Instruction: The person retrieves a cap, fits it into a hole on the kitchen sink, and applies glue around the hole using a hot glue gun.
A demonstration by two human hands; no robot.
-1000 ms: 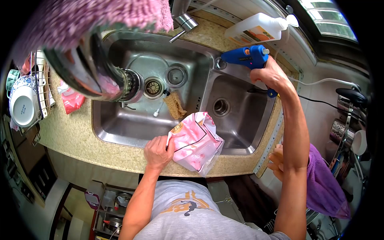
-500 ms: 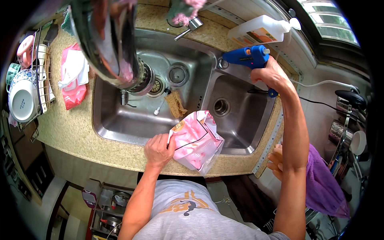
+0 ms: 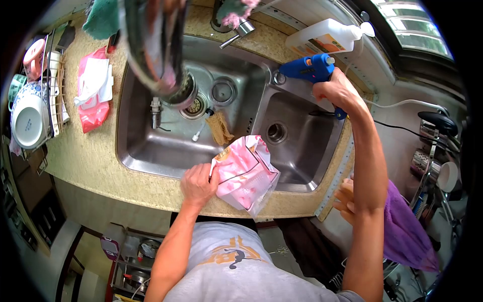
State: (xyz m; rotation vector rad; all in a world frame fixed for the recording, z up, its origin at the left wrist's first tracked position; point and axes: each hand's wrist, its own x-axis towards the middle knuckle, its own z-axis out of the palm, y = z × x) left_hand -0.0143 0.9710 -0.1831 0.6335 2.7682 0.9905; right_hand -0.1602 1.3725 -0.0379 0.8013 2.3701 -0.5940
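My left hand is closed on the edge of a pink plastic bag, which lies over the front rim of the double sink. My right hand is wrapped round the handle of a blue glue gun at the sink's back right corner. The gun's nozzle end points left, near the round fitting on the rim, and a black cord trails right from its handle. A brown sponge and a small white-tipped brush lie in the left basin.
A white bottle lies behind the glue gun. At the left are a red wipes packet and a dish rack with a bowl. A blurred shiny object hangs close at upper left. A purple towel hangs at right.
The view has shifted slightly. The blurred shiny object appears further right and higher, and more of the green cloth shows at upper left. Both hands keep their hold.
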